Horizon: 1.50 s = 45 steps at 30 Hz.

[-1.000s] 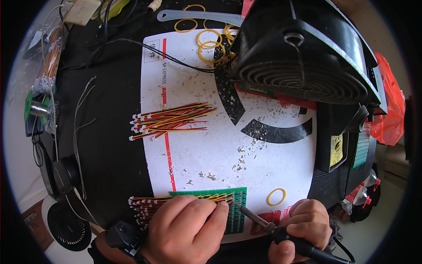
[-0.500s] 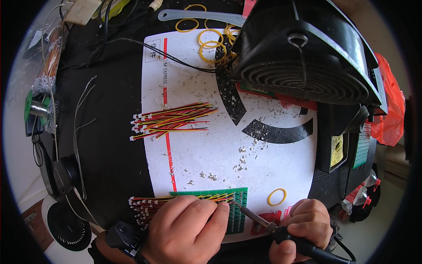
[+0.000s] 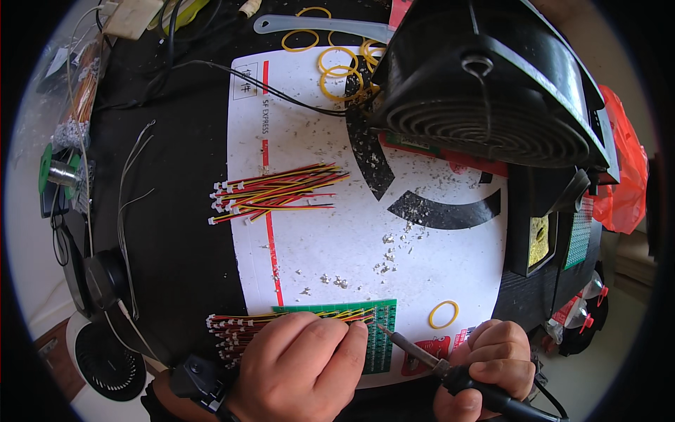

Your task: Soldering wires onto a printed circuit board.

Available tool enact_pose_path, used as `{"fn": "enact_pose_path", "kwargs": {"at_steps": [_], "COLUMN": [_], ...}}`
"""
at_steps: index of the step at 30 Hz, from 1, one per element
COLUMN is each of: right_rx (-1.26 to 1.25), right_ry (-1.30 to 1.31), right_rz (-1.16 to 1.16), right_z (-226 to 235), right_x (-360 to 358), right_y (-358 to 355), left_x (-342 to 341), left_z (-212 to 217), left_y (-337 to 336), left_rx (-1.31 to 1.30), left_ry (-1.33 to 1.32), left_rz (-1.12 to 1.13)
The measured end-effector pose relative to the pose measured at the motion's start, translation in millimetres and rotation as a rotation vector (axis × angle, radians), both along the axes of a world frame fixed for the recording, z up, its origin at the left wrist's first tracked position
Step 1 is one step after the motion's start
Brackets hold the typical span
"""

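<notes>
A green circuit board (image 3: pixel 384 344) lies at the near edge of the white sheet, with rows of small pads. Red, black and yellow wires with white plugs (image 3: pixel 235 325) run across its left part, their free ends toward the right. Over them rests my left hand (image 3: pixel 299 366), fingers closed and fingertips pinching wires at their ends; the pinch is partly hidden. My right hand (image 3: pixel 489 369) is wrapped round the dark handle of a soldering iron (image 3: pixel 418 353). The iron's tip points left over the board, just right of my left fingertips.
Further up lies a loose pile of similar wires (image 3: pixel 274 191). A black fan-like unit (image 3: pixel 485 91) stands at the far right. Beside it is a holder with a yellow sponge (image 3: pixel 539 239). Rubber bands (image 3: pixel 444 314), solder crumbs (image 3: pixel 339 283) and a solder spool (image 3: pixel 62 174) lie around.
The soldering iron has shifted slightly right, its tip a little farther from my left fingertips. My left hand has barely moved.
</notes>
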State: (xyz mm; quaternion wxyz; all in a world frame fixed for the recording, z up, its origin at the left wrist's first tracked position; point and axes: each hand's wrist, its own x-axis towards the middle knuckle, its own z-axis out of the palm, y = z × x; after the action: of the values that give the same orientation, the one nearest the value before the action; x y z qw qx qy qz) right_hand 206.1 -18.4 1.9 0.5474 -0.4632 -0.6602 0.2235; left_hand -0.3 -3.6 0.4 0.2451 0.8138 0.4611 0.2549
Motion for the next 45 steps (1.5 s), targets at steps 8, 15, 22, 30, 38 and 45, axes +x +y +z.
{"fn": "enact_pose_path", "kwargs": {"at_steps": [8, 15, 22, 30, 38, 45], "right_rx": [0.107, 0.138, 0.072, 0.027, 0.094, 0.109], "right_ry": [-0.017, 0.009, -0.036, -0.087, -0.04, -0.02], "right_rz": [-0.011, 0.075, 0.084, -0.16, -0.103, -0.194], "right_z": [0, -12, -2, -14, -18, -21], "right_x": [5, 6, 7, 8, 5, 4], "right_y": [1, 2, -1, -20, -11, -15], "left_x": [12, -28, -54, -55, -55, -31], "left_z": [9, 21, 3, 3, 35, 35], "left_y": [10, 21, 49, 48, 22, 15], "left_rx": [0.02, -0.073, 0.126, 0.25, -0.042, -0.333], "left_ry": [-0.018, -0.104, 0.108, 0.151, -0.237, -0.415], "left_rz": [-0.014, 0.196, 0.557, 0.479, 0.553, 0.116]}}
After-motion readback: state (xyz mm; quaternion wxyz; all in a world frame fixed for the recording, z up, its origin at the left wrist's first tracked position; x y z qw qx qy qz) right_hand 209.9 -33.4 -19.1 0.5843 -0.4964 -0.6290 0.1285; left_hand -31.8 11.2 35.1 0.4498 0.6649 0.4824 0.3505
